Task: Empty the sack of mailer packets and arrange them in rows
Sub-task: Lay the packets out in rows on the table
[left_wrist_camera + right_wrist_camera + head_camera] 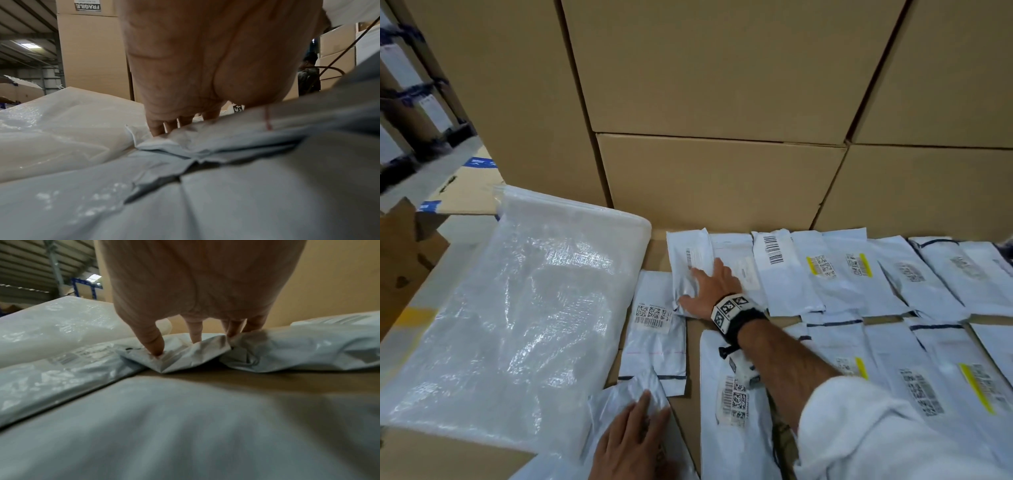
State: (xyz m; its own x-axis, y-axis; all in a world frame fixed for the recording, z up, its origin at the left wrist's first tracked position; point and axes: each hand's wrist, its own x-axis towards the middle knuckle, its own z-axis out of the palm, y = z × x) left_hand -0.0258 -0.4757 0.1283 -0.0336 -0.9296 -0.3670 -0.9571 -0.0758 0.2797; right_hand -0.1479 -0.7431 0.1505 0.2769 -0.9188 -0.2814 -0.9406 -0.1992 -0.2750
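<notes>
Pressing packet (690, 270), long axis running away

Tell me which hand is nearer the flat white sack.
Left. The left hand presses a packet right at the sack's near edge. The right hand is on a far-row packet, apart from the sack.

Your cardboard tabletop (690, 356) carries the flat white sack (517, 308) on its left and pale mailer packets (825, 274) in two rows across its right, some edges overlapping.
</notes>
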